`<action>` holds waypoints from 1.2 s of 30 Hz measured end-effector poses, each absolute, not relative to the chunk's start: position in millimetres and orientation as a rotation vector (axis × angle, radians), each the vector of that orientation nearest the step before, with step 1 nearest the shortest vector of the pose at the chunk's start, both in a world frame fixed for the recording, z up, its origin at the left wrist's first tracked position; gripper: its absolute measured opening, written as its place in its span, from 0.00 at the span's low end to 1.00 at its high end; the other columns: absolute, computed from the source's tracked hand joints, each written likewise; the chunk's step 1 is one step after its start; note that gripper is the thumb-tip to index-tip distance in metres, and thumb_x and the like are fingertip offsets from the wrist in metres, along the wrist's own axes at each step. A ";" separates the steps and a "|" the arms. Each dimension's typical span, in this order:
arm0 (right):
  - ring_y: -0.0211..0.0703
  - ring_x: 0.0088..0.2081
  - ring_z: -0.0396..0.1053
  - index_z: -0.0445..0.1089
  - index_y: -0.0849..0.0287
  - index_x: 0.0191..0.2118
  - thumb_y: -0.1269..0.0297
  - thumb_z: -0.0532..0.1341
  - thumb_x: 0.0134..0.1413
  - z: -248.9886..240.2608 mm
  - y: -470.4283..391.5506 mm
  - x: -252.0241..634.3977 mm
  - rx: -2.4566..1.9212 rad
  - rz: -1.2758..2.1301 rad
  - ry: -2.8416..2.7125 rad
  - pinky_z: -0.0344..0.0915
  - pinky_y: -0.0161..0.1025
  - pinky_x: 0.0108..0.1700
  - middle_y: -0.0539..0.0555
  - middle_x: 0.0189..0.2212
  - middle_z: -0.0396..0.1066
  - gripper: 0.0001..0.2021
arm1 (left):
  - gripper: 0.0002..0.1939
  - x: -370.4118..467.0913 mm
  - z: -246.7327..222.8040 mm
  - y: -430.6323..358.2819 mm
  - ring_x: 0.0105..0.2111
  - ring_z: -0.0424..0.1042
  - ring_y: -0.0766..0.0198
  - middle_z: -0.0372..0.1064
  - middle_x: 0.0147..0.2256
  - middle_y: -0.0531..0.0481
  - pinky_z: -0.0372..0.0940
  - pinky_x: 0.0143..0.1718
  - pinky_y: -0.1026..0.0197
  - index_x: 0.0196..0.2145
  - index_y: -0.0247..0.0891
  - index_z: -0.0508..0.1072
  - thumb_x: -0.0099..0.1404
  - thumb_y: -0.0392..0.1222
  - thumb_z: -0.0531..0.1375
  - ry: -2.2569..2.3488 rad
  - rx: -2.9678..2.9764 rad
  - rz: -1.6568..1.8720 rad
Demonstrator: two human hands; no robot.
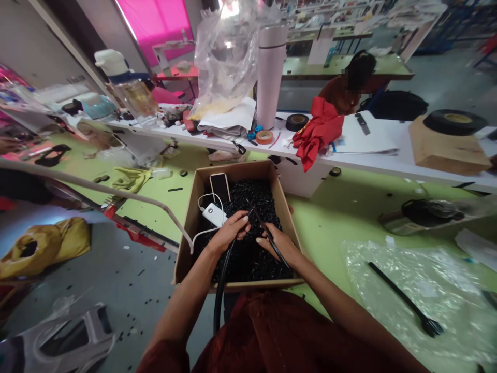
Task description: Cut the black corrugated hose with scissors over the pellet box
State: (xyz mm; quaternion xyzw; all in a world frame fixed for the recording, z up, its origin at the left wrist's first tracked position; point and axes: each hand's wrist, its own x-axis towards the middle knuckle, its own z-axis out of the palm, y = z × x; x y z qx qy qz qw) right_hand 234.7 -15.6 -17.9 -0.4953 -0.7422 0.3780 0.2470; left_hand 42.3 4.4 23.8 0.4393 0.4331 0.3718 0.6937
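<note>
Far left: crumpled yellow sack (73,238) on the floor. Next, a crumpled yellow cloth (132,180) on the lime-green worktop (330,217).

Centre: open brown cardboard box (256,284), holding many small shiny black pieces (252,191). In its left part, a white rectangular device (213,214) with a white cable attached; behind it, a dark-screened phone with a pale edge (220,186), leaning near the back wall.

Left hand (235,228): above the box, fingers curled closed around a black ribbed flexible tube (222,290); the tube runs down over the near edge, toward the wearer.

Right hand (279,243): just beside the left, partly closed around a slim, dark, elongated tool (276,249). Tool slants, far end near the left fingertips; type and any contact there cannot be told.

Right: bunched red cloth (320,127) on the raised white shelf (388,161). Far right: clear crinkled plastic sheet (373,311) bearing a long black strip with a splayed end (404,298).
</note>
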 end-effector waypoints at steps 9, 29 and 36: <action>0.47 0.43 0.68 0.57 0.61 0.55 0.51 0.58 0.55 -18.2 -14.7 235.1 -1.337 1.056 -2.031 0.64 0.44 0.45 0.62 0.46 0.67 0.27 | 0.25 44.6 22.5 4.7 0.17 0.53 0.78 0.61 0.25 0.56 0.45 0.17 0.70 0.47 0.34 0.65 0.58 0.54 0.61 1.005 0.991 0.833; 0.42 0.33 0.67 0.61 0.57 0.42 0.70 0.51 0.51 -14.1 -14.4 233.6 -1.470 0.974 -2.045 0.60 0.37 0.39 0.53 0.33 0.68 0.11 | 0.22 49.8 23.5 0.0 0.16 0.55 0.77 0.63 0.24 0.54 0.49 0.16 0.70 0.40 0.31 0.65 0.60 0.56 0.58 0.939 0.971 0.732; 0.40 0.28 0.64 0.61 0.56 0.40 0.71 0.51 0.50 -14.7 -14.1 233.4 -1.524 0.944 -2.061 0.57 0.34 0.34 0.50 0.27 0.66 0.11 | 0.23 50.4 20.2 0.4 0.15 0.54 0.76 0.63 0.24 0.54 0.49 0.16 0.70 0.40 0.31 0.66 0.60 0.56 0.58 0.927 0.955 0.741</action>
